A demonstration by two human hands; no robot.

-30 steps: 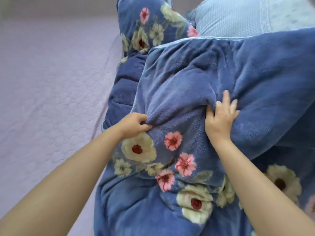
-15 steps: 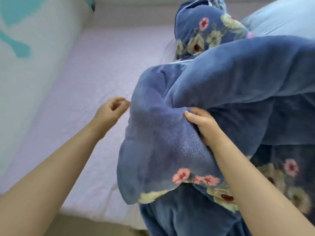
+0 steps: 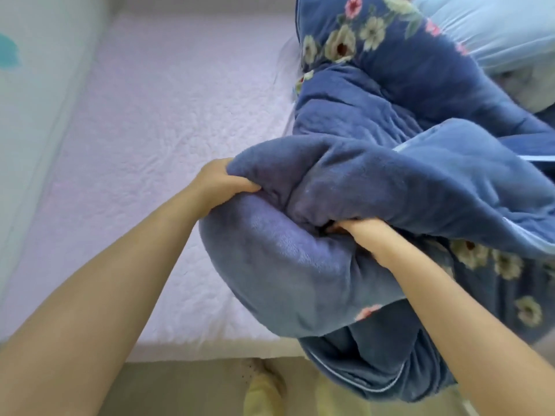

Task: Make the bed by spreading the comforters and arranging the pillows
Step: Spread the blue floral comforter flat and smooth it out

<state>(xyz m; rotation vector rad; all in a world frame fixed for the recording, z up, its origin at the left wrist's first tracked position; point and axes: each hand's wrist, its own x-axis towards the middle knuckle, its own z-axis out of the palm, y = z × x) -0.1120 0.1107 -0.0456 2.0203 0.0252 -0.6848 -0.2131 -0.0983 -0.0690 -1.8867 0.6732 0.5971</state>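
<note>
Comforter is gripped w/ both fists, left hand & right hand; should be drawn evenly toward bed's bare left edge.

No text, label, brand, number or sign can be read anywhere in this view. The blue comforter bears only a printed flower pattern, with no lettering on it. The wall at the left carries a teal painted shape, which is no letter or sign.
</note>
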